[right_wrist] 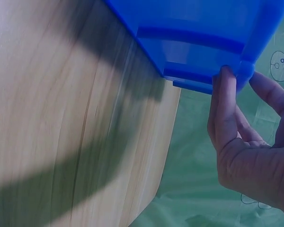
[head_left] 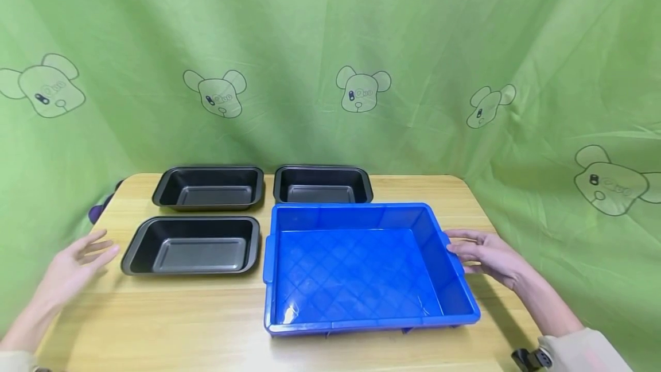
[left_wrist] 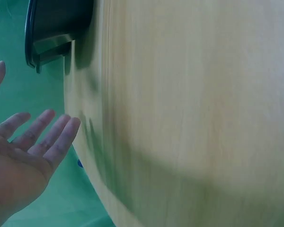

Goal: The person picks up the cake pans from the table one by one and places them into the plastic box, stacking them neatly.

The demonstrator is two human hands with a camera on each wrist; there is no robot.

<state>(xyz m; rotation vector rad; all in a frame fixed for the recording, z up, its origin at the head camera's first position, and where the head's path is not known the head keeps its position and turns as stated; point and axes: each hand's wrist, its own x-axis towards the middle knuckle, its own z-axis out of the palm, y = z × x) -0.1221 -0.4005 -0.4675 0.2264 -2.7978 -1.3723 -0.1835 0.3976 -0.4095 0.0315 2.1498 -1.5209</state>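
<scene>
A blue plastic tray (head_left: 356, 268) with low walls stands right of the middle on the wooden table. My right hand (head_left: 488, 257) is at its right rim; in the right wrist view the hand (right_wrist: 246, 137) pinches the lip, thumb on one side and fingers on the other. To the far left, my left hand (head_left: 74, 271) hovers with fingers spread and holds nothing. Nearest to it is a black loaf pan (head_left: 201, 254), which the hand does not touch. The left wrist view shows the palm and extended fingers of this hand (left_wrist: 28, 161).
Two more black loaf pans stand along the back: one at the left (head_left: 212, 194), another (head_left: 322, 191) partly hidden behind the blue tray. Behind the wooden table (head_left: 170, 320) hangs a green curtain (head_left: 289, 73). Dark purple items (head_left: 98, 211) show past the table's left edge.
</scene>
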